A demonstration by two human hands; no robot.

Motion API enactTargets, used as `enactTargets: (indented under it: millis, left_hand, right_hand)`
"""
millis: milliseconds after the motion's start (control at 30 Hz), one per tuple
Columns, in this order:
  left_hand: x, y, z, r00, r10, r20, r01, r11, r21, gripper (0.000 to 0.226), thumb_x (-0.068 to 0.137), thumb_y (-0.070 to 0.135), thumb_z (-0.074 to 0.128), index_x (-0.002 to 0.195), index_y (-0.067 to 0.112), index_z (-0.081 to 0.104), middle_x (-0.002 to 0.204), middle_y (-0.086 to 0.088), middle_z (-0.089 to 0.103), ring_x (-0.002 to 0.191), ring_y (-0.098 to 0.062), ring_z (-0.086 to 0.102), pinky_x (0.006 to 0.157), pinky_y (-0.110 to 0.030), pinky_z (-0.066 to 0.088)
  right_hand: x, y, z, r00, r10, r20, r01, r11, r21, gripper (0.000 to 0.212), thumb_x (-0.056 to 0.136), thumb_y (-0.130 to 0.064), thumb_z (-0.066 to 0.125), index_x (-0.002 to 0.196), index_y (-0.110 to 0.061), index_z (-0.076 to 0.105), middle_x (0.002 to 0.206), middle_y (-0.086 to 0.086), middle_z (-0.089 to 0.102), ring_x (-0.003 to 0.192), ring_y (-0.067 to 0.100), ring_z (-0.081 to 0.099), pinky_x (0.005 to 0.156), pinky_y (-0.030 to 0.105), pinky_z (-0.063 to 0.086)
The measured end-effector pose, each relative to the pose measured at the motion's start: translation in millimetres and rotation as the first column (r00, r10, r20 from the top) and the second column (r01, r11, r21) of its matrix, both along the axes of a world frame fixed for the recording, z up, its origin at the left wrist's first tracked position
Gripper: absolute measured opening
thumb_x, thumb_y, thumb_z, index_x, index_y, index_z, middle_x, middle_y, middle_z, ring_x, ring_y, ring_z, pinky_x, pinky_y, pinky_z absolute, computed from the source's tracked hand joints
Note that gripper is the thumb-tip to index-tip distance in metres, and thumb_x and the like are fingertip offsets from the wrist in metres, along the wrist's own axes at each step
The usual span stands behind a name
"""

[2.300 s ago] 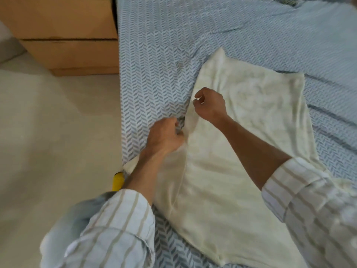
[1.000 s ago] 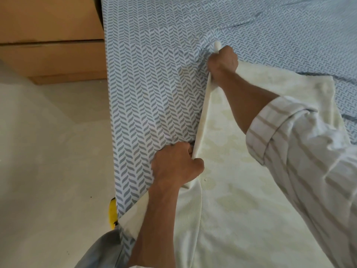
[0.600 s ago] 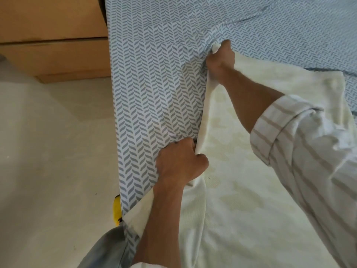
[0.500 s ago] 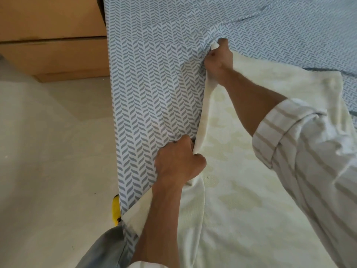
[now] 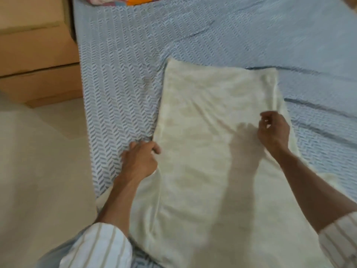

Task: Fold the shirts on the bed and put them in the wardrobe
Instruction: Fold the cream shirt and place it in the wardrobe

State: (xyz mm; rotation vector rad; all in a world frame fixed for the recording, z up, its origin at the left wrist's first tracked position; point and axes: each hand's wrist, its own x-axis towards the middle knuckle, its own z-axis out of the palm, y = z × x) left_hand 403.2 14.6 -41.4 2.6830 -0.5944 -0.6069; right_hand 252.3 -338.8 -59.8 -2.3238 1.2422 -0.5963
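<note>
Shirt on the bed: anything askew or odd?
Mostly tidy. The shirt lies as a long folded panel on the bed, but its near left corner hangs off the bed's edge by the left hand. A few creases run near the right hand. No stains or damage are visible, though the picture is blurred.

A cream shirt [image 5: 208, 144] of soft matt cloth lies on the bed, its surface faintly mottled with paler and yellower patches and creased by shallow wrinkles. The bedsheet [image 5: 123, 78] under it is thin woven cloth, matt, printed with a grey herringbone pattern on pale blue, and rumpled into long ridges. At the top edge shows a strip of brightly coloured fabric [image 5: 123, 0], pink and orange. The wooden cabinet [image 5: 36, 60] beside the bed has a smooth, light brown, matt finish. The floor [image 5: 42, 171] looks smooth and pale, with a dull sheen. The person's sleeves [image 5: 100, 246] are light cloth, white with tan stripes.
</note>
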Motion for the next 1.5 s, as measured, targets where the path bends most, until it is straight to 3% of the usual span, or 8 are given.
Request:
enactTargets:
  millis: [200,300,600,733,1000,1200,1367,1500]
  left_hand:
    - [-13,-33,27,1.0,0.028,-0.007,-0.025,0.958,0.285,0.022,0.08,0.034,0.059,0.102,0.034,0.061,0.128,-0.005,0.051,0.126,-0.029,0.035,0.104,-0.043,0.032]
    - [-24,-80,37,0.979,-0.112,0.169,0.04,0.924,0.38,0.039,0.08,0.041,0.061,0.118,0.033,0.059,0.13,-0.005,0.046,0.126,-0.027,0.031,0.101,-0.045,0.03]
    - [-22,-358,21,0.973,-0.202,0.113,0.218,0.964,-0.154,0.025,0.088,0.038,0.067,0.103,0.019,0.068,0.103,-0.006,0.07,0.104,-0.027,0.063,0.088,-0.03,0.046]
    - [-2,-470,11,0.948,-0.276,0.156,0.304,0.934,-0.191,0.036,0.09,0.04,0.064,0.115,0.015,0.064,0.122,-0.008,0.064,0.118,-0.027,0.056,0.099,-0.032,0.043]
    - [23,-561,30,0.833,-0.47,0.291,0.378,0.868,0.321,0.058,0.086,0.04,0.056,0.135,0.013,0.041,0.133,-0.017,0.051,0.134,-0.033,0.028,0.104,-0.051,0.024]
    - [26,-563,35,0.847,-0.477,0.236,0.341,0.826,0.449,0.022,0.08,0.029,0.058,0.098,0.018,0.051,0.116,-0.012,0.057,0.127,-0.032,0.034,0.103,-0.05,0.02]
    - [31,-571,33,0.99,-0.106,-0.093,0.103,0.994,-0.039,0.04,0.087,0.027,0.058,0.122,0.009,0.053,0.117,-0.012,0.059,0.107,-0.031,0.058,0.081,-0.035,0.05]
    - [37,-577,22,0.931,0.041,-0.362,-0.171,0.926,-0.335,0.035,0.093,0.019,0.056,0.125,0.006,0.05,0.114,-0.003,0.059,0.098,-0.02,0.058,0.086,-0.034,0.054]
  right_hand:
    - [-75,-60,4,0.987,-0.052,-0.153,0.071,0.991,0.117,0.032,0.082,-0.04,0.059,0.103,-0.016,0.067,0.094,0.009,0.065,0.093,0.031,0.06,0.077,0.033,0.042]
    - [-97,-62,-10,0.999,-0.03,0.031,0.026,0.991,0.131,0.042,0.072,-0.055,0.055,0.093,-0.02,0.064,0.08,0.002,0.059,0.08,0.022,0.055,0.071,0.031,0.038]
    - [-104,-83,-44,0.976,0.038,0.216,-0.034,0.999,-0.022,0.021,0.073,-0.024,0.071,0.083,-0.011,0.058,0.09,0.0,0.045,0.08,0.022,0.052,0.077,0.031,0.043]
    - [-98,-83,-53,0.971,-0.032,0.238,0.043,0.998,-0.041,0.034,0.072,-0.018,0.073,0.099,-0.005,0.056,0.103,0.008,0.046,0.097,0.029,0.049,0.09,0.032,0.039]
    - [-96,-78,-51,0.978,-0.061,0.202,0.06,0.998,0.011,0.046,0.073,-0.021,0.071,0.112,-0.003,0.057,0.112,0.009,0.05,0.108,0.029,0.049,0.099,0.025,0.033]
    - [-94,-77,-51,0.977,-0.034,0.21,0.04,0.999,-0.024,0.025,0.076,-0.022,0.074,0.087,-0.009,0.055,0.107,0.007,0.049,0.104,0.028,0.05,0.093,0.028,0.038]
    - [-93,-77,-53,0.968,-0.042,0.249,0.051,0.998,-0.027,0.015,0.09,-0.023,0.053,0.08,-0.011,0.052,0.104,0.004,0.05,0.101,0.021,0.048,0.09,0.034,0.041]
    - [-92,-76,-52,0.952,-0.09,0.293,0.092,0.996,0.006,0.006,0.091,-0.02,0.046,0.088,-0.015,0.045,0.105,-0.006,0.041,0.098,0.01,0.039,0.091,0.023,0.035]
